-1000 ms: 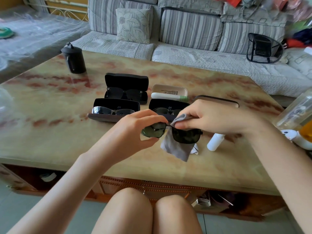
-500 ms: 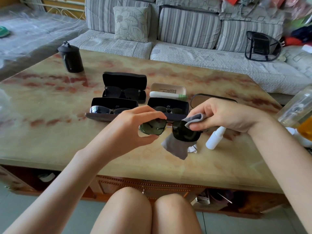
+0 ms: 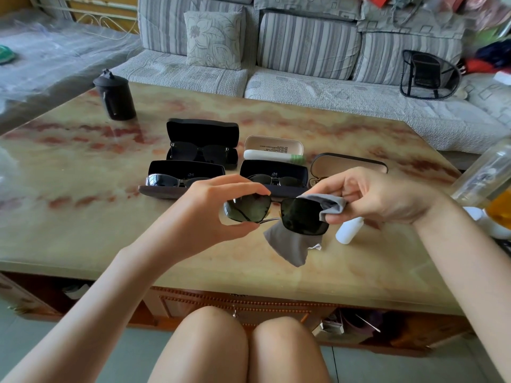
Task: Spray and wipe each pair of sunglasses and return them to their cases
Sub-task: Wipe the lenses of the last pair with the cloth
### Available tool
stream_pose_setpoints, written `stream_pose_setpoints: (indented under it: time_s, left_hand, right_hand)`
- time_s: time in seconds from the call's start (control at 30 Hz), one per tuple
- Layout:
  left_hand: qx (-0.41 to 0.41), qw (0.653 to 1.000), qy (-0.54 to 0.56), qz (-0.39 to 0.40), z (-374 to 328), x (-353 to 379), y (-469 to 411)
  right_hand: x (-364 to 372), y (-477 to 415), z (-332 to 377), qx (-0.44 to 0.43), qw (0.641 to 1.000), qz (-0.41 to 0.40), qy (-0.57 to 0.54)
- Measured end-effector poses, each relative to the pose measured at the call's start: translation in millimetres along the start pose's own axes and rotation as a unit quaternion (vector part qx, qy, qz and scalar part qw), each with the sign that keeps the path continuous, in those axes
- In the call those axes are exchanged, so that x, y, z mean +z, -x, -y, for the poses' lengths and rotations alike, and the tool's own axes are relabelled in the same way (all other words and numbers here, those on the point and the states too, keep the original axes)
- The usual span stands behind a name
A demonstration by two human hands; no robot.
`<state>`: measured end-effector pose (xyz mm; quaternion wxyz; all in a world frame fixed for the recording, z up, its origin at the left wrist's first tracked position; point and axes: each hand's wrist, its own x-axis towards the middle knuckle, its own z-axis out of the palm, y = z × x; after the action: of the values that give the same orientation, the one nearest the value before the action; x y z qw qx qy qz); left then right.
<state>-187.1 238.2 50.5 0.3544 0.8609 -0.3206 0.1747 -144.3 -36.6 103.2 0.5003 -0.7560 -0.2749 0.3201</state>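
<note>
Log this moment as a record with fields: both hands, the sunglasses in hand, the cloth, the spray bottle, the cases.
left hand: pinches one lens of the held sunglasses by its rim
right hand: pinches the grey cloth over the other lens's outer edge
spray bottle: white, on the table, top hidden by the right hand
open cases holding sunglasses: back-left case, front-left case, front-middle case
rightmost case: open, inside mostly hidden

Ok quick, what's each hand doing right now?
Left hand: holding the sunglasses by one lens.
Right hand: pinching the cloth against the other lens.
</note>
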Motion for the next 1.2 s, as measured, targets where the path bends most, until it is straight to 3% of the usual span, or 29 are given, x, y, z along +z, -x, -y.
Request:
stream_pose_setpoints:
  time_s: [0.17, 0.43, 0.67, 0.93, 1.2]
  left_hand:
    - [0.008, 1.0, -0.026, 0.01, -1.2, 2.0, -0.5]
    - [0.004, 0.999, -0.041, -0.002, -0.8, 1.2, 0.8]
    - [-0.004, 1.0, -0.019, -0.015, 4.7, -0.8, 3.6]
    - [-0.015, 1.0, -0.006, -0.006, 5.6, -2.0, 5.0]
    - [-0.011, 1.0, -0.01, -0.006, 2.0, -1.9, 4.7]
  right_hand:
    - [10.4, -10.5, -1.2, 0.009, 0.994, -0.084, 0.068]
    - [22.9, -19.2, -1.0, -0.02, 0.984, -0.172, 0.047]
    - [16.4, -9.0, -8.2, -0.049, 0.992, -0.117, -0.03]
    - [15.4, 0.7, -10.8, -0.047, 0.997, -0.056, -0.019]
    - [20.1, -3.0, -11.4, -0.028, 0.995, -0.094, -0.008]
